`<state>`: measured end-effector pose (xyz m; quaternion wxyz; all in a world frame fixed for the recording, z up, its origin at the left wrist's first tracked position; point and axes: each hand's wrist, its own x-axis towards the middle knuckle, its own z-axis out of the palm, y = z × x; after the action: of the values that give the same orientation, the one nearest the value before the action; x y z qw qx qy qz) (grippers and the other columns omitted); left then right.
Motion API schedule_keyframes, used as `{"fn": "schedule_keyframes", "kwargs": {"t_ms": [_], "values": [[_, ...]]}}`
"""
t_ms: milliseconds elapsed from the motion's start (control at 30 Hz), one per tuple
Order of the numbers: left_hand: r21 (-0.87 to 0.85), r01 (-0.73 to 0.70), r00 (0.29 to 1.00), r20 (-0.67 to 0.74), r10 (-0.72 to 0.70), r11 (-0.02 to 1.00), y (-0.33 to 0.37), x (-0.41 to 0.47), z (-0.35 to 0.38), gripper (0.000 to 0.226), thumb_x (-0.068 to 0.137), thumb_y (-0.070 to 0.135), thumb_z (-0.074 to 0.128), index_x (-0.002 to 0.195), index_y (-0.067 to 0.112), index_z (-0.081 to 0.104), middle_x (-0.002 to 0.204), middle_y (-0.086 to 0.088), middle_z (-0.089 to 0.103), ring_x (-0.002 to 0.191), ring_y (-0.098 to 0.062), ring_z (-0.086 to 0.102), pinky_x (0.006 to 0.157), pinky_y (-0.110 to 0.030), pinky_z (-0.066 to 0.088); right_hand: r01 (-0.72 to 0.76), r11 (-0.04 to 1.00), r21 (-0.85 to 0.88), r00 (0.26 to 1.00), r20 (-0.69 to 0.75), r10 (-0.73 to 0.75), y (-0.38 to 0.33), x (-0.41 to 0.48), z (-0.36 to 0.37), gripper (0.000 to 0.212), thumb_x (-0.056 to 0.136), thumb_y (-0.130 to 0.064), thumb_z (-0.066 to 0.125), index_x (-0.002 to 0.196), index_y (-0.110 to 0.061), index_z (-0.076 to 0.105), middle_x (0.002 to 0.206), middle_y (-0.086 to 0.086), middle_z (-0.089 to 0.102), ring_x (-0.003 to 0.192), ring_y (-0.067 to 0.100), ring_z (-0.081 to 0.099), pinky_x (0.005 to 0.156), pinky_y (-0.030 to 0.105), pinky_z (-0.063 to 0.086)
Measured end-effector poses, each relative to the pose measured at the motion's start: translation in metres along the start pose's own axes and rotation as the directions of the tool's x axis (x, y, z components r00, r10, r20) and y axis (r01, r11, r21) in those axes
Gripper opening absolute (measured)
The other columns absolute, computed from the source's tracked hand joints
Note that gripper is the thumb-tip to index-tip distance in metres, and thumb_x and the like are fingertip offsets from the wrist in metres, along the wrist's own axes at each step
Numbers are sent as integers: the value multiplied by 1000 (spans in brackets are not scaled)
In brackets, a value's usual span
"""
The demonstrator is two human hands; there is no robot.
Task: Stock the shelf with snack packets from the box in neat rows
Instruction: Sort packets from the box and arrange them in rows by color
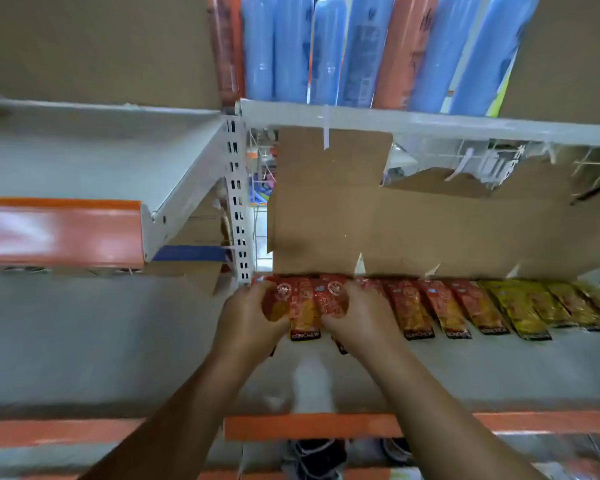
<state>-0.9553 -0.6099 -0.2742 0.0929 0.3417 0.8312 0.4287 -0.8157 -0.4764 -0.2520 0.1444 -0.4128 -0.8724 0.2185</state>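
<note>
Shelf (465, 368): grey, backed by torn cardboard (430, 233).
Left hand (246, 320): grips red packets (303, 306).
Right hand (361, 320): grips the same packets.

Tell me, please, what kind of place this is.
Probably a shop aisle: white metal shelving with an orange front rail, a row of snack packets, and blue packs on the shelf above.

You're facing white metal racking, slotted upright (237, 202) between two bays. Torn cardboard sheet (395, 230) lines the back of your bay, wire grid (596, 168) showing top right. Upper shelf (430, 124) holds blue packs (291, 46). Grey shelf (499, 368) has an orange front strip (309, 426).
</note>
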Motion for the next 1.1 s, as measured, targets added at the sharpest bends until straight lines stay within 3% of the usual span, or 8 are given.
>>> {"fn": "schedule_keyframes", "kwargs": {"t_ms": [67,167,267,400,600,733,900,1100], "values": [[58,-9,1000,-26,10,998,-19,-4,11,39,79,38,79,115,26,72,94,14,60,82,0,61,74,-27,57,6,1000,-21,1000,-1,-6,4,0,19,30,76,-43,70,88,-22,52,80,-5,50,81,20,55,65,32,39],[182,24,997,-73,-10,983,-39,-4,32,48,81,63,59,115,31,68,99,5,60,86,-15,63,76,-39,58,-20,999,-25,1000,19,20,8,4,40,30,75,-46,68,95,-27,54,86,-4,51,88,23,56,72,34,47],[311,78,986,-165,-26,947,-48,2,49,55,86,69,50,121,30,67,115,-4,64,99,-28,63,86,-45,56,9,1000,-4,1000,-2,-9,17,10,53,33,74,-49,64,99,-28,56,93,2,59,88,27,59,75,36,51],[332,132,971,-234,-54,934,-48,6,57,65,88,75,47,129,29,65,127,-4,63,109,-30,60,93,-47,52,34,999,-22,999,17,-33,27,13,60,41,78,-51,65,114,-33,55,108,3,58,102,28,55,86,42,51],[362,121,973,-228,-38,924,-59,14,64,69,85,68,41,131,23,64,130,-7,62,110,-33,58,94,-47,47,34,999,24,998,46,-36,35,17,67,42,77,-56,64,112,-36,54,107,-1,56,99,23,56,81,39,53],[371,129,973,-225,-46,919,-62,15,65,67,85,68,42,129,22,65,131,-5,61,113,-30,57,96,-47,46,23,999,31,997,76,-25,36,24,68,46,72,-65,53,109,-38,52,104,-4,54,95,20,57,80,39,55],[392,124,981,-188,-53,912,-70,18,69,54,87,49,71,133,23,62,135,-5,58,119,-30,55,101,-50,45,23,1000,-2,997,71,-23,36,26,66,35,75,-61,61,95,-41,40,98,-4,49,91,20,54,76,37,53],[398,120,980,-193,-45,910,-68,17,68,57,88,62,60,133,27,60,135,-3,58,119,-29,55,99,-48,44,10,1000,-28,996,87,-8,32,29,71,59,77,-64,61,124,-31,50,117,2,54,104,25,58,84,40,55]]}}
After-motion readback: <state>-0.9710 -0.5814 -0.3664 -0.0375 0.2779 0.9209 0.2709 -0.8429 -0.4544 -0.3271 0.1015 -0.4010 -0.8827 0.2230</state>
